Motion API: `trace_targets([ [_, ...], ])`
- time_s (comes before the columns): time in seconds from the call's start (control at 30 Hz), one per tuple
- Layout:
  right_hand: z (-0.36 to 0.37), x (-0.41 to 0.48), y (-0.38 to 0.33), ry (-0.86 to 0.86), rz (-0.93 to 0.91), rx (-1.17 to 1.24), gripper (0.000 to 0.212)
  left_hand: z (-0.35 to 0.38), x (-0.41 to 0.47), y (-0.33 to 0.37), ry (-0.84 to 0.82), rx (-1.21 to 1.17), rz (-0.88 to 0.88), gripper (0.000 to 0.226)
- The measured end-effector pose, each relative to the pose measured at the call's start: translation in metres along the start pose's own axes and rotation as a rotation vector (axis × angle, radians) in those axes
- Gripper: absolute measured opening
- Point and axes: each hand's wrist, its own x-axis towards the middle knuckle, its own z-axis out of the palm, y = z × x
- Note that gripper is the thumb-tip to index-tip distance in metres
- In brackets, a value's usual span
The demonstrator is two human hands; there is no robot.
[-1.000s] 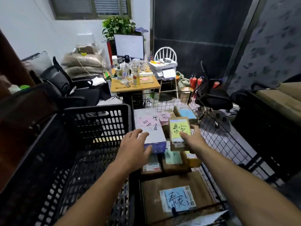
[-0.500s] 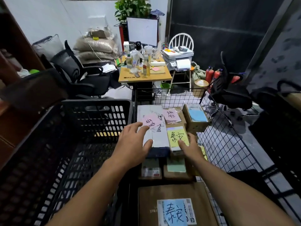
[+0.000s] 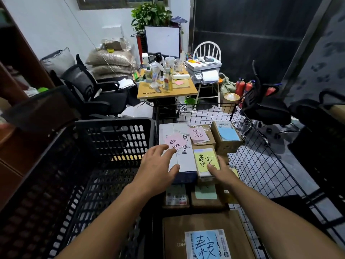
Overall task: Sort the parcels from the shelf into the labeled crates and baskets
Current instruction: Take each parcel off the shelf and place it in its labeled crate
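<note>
Brown parcel (image 3: 203,177), labelled in yellow

The left hand (image 3: 158,169) covers the near left corner of the white parcel (image 3: 184,157). Just right of that parcel, the right hand (image 3: 222,174) hides the yellow-labelled parcel's (image 3: 205,159) near end. Nearer than the white parcel, the brown parcel (image 3: 173,236) runs off the bottom edge, and its label's fine print is unreadable.

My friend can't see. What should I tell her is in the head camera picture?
A person's left hand rests open on a white box with a pink note, while the right hand grips a small box with a yellow note, both in a wire basket of labelled parcels. A black plastic crate stands to its left.
</note>
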Motion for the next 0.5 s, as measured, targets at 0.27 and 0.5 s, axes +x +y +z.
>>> trace_targets([
  [0.27, -0.008, -0.029, -0.019, 0.175, -0.028, -0.169, 0.065, -0.008, -0.004, 0.0, -0.003, 0.0, 0.056, 0.054],
  [0.5, -0.009, -0.118, -0.055, 0.368, -0.186, -0.874, 0.054, -0.028, -0.013, -0.002, 0.015, 0.071, 0.24, 0.058],
])
